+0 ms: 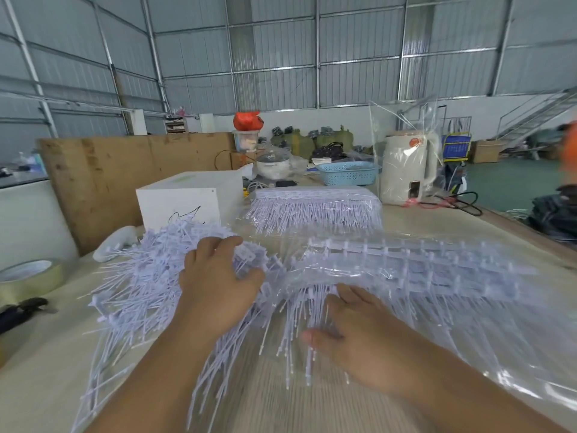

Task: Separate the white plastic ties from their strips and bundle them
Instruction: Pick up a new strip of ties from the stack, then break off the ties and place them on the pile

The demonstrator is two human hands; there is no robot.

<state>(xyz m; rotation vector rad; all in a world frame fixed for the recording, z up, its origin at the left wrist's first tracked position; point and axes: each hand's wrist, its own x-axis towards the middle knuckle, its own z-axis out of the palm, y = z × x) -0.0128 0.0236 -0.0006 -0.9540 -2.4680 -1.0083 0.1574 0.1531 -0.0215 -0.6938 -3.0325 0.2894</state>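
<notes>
A loose heap of white plastic ties [140, 282] covers the near left of the table. My left hand [215, 282] lies on the heap's right edge, its fingers curled round a clump of tie heads. To the right, ties still joined to their strips [421, 270] lie in clear plastic wrap, their tails pointing towards me. My right hand [352, 332] rests flat on those tails, fingers straight. A second wrapped stack of strips [315, 207] sits farther back.
A white box [184, 201] stands behind the heap, a tape roll [28, 276] and a black tool [18, 310] lie at the left edge. A blue basket [346, 173], a pot and a white kettle [406, 170] in plastic stand at the back. A wooden board [103, 176] leans at the left.
</notes>
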